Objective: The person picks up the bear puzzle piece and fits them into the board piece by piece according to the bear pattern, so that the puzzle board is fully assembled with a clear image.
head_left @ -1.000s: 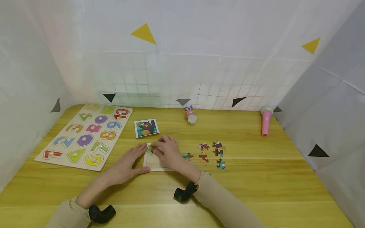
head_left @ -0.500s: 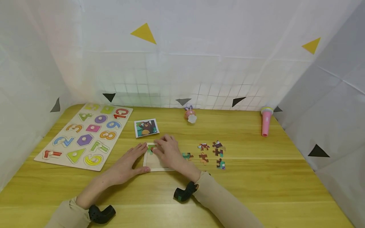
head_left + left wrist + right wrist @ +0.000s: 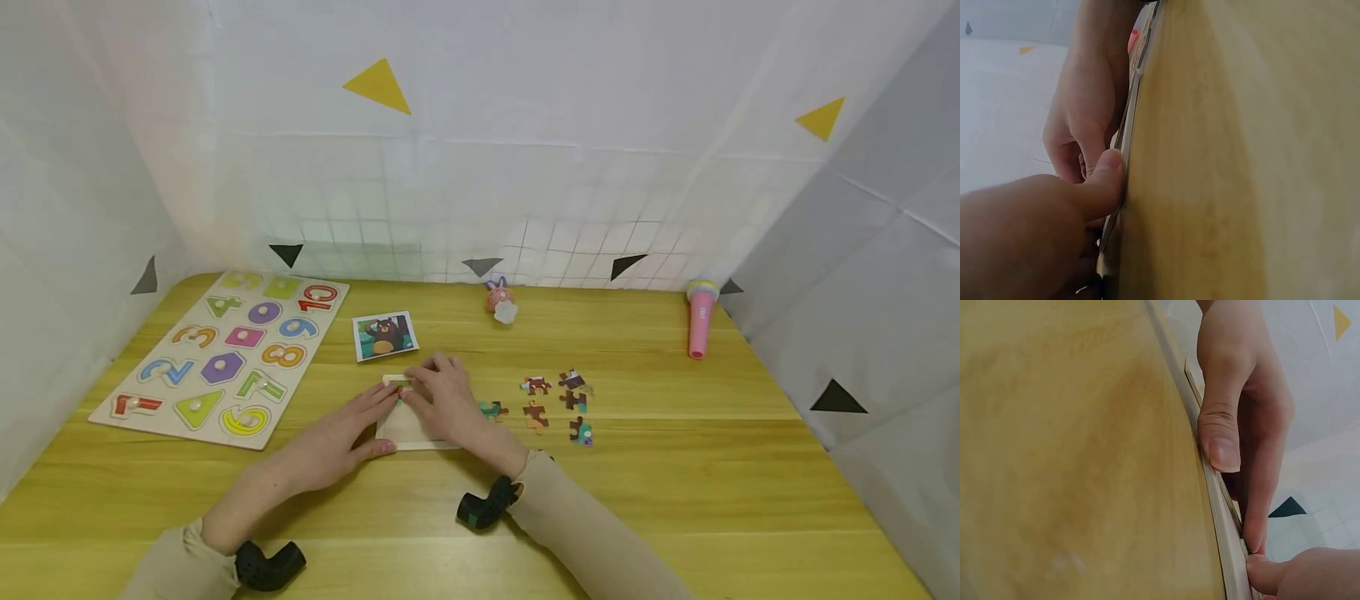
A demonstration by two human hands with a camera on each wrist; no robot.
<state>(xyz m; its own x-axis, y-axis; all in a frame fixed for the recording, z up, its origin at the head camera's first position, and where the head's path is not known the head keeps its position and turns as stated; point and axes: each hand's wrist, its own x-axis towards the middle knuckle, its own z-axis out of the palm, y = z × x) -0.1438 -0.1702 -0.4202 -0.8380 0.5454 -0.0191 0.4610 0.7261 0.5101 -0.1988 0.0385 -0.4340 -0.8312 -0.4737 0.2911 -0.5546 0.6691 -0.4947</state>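
Note:
A shallow, pale wooden puzzle tray (image 3: 417, 445) lies in front of me in the head view. Along its left side, my left hand (image 3: 330, 442) keeps its thumb at the near corner, and its extended fingers reach over the far-left corner. My right hand (image 3: 450, 404) is over the tray, its thumb and index finger holding a small jigsaw piece (image 3: 402, 387) at that far-left corner. Fingertips of both hands meet there and mostly cover the piece. In the left wrist view, the left thumb (image 3: 1108, 164) touches the tray's near edge. The right fingers are partly hidden.
Several loose jigsaw pieces (image 3: 536, 415) lie right of the tray. Behind it is a bear picture card (image 3: 386, 335). A number-and-shape board (image 3: 225, 367) lies left. A bunny-eared toy (image 3: 500, 302) and a pink toy microphone (image 3: 700, 321) stand farther back on the table (image 3: 675, 483).
My left fingers have slid rightward from the tray's left edge onto the corner beside the right fingertips, covering more of the piece. The right hand has shifted only slightly.

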